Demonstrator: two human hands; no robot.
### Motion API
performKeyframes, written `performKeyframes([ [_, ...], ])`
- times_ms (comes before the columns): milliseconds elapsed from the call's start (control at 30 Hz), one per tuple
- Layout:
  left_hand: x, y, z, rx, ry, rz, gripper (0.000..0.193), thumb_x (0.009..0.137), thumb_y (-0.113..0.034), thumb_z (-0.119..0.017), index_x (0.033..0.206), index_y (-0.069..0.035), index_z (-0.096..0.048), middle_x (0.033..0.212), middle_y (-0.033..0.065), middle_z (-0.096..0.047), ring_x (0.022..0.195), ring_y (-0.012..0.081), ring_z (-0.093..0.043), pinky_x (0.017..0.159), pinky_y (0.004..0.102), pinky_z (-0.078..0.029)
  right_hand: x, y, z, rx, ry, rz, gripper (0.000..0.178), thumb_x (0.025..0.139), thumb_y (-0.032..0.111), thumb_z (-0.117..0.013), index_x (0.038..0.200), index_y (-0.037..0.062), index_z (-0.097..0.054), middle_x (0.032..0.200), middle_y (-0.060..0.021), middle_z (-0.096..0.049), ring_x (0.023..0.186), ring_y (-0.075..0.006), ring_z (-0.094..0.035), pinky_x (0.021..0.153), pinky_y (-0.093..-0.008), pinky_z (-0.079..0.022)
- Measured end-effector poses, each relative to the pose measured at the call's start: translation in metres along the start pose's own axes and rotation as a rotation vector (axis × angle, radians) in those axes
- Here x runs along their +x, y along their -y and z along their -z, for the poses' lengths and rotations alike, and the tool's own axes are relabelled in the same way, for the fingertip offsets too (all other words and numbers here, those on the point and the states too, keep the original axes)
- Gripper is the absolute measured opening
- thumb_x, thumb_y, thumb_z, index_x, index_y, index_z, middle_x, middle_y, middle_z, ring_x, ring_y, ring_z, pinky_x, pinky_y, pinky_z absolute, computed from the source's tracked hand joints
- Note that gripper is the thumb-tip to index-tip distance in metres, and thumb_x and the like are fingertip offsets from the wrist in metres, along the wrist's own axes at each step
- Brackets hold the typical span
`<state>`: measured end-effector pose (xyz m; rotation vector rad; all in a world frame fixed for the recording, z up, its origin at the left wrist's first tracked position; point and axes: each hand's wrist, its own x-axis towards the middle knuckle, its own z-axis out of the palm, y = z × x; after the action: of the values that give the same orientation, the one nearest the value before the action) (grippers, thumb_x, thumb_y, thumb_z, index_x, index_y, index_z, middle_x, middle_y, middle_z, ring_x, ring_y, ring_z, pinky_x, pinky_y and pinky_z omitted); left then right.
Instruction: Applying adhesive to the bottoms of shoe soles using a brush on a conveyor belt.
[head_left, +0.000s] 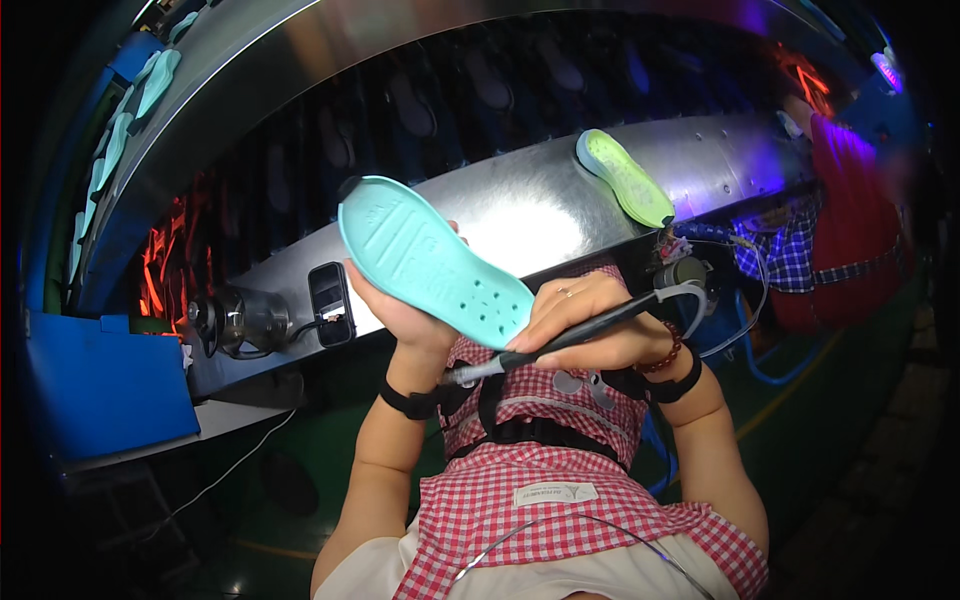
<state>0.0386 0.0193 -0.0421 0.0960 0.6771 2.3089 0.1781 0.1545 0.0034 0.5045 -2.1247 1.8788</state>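
Observation:
A turquoise shoe sole (425, 250) is tilted up in front of me, its side with molded ridges and small holes showing. My left hand (400, 318) is closed around it from underneath, with fingertips at its far edge. My right hand (590, 300) grips a black-handled brush (600, 324) fed by a thin clear hose. The brush's pale tip points left, below the sole and close to my left wrist. Fingers of my right hand also touch the sole's near right end.
A shiny metal bench (560, 220) carries a yellow-green sole (628, 178), a black phone-like device (331, 304) and a round pot (245, 322). Beyond lies a dark rack (460, 120) with dim soles. A blue box (110, 385) stands left; another person in red (850, 220) is right.

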Motion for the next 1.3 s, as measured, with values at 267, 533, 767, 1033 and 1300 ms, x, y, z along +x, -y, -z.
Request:
performKeyframes([
  [267, 0.005, -0.018, 0.000, 0.010, 0.179, -0.208, 0.079, 0.081, -0.067, -0.013, 0.122, -0.007, -0.044, 0.101, 0.0198, -0.057, 0.085, 0.0296, -0.058, 0.075, 0.0403, -0.048, -0.008, 0.000, 0.007, -0.067, -0.014, 0.012, 0.026, 0.067, -0.001, -0.069, 0.093, 0.0010, -0.065, 0.090, -0.0098, -0.066, 0.082, -0.0182, -0.061, 0.073, -0.0285, -0.048],
  [533, 0.006, -0.026, -0.013, 0.072, 0.225, -0.186, 0.080, 0.082, -0.068, -0.013, 0.122, -0.006, -0.043, 0.105, 0.0200, -0.056, 0.088, 0.0305, -0.058, 0.077, 0.0401, -0.048, -0.010, -0.017, 0.008, -0.017, -0.103, -0.033, 0.022, 0.071, 0.000, -0.067, 0.093, 0.0009, -0.064, 0.091, -0.0112, -0.063, 0.083, -0.0152, -0.060, 0.077, -0.0257, -0.048],
  [767, -0.008, -0.013, -0.017, -0.411, 0.258, 0.070, 0.077, 0.086, -0.060, -0.023, 0.135, -0.001, -0.025, 0.131, 0.0227, -0.035, 0.116, 0.0377, -0.040, 0.099, 0.0438, -0.032, -0.012, -0.030, -0.007, 0.802, -0.475, -0.190, 0.020, 0.078, -0.001, -0.060, 0.097, -0.0052, -0.057, 0.098, -0.0175, -0.062, 0.090, -0.0193, -0.060, 0.081, -0.0280, -0.048],
  [1033, -0.013, -0.006, 0.006, 0.122, 0.276, 0.280, 0.059, 0.089, -0.045, -0.032, 0.126, 0.000, -0.038, 0.115, 0.0231, -0.050, 0.098, 0.0327, -0.056, 0.085, 0.0406, -0.047, -0.009, 0.000, 0.008, 0.281, -0.159, -0.151, 0.021, 0.072, -0.003, -0.065, 0.094, -0.0014, -0.064, 0.090, -0.0132, -0.065, 0.076, -0.0136, -0.062, 0.069, -0.0232, -0.051],
  [1300, -0.001, -0.031, -0.010, 0.341, 0.356, 0.602, 0.051, 0.086, -0.030, -0.043, 0.125, 0.003, -0.038, 0.107, 0.0165, -0.055, 0.092, 0.0192, -0.058, 0.079, 0.0297, -0.048, -0.004, 0.014, 0.030, -0.002, 0.139, -0.084, 0.020, 0.071, 0.002, -0.068, 0.090, -0.0010, -0.064, 0.092, -0.0143, -0.065, 0.087, -0.0221, -0.064, 0.076, -0.0297, -0.051],
])
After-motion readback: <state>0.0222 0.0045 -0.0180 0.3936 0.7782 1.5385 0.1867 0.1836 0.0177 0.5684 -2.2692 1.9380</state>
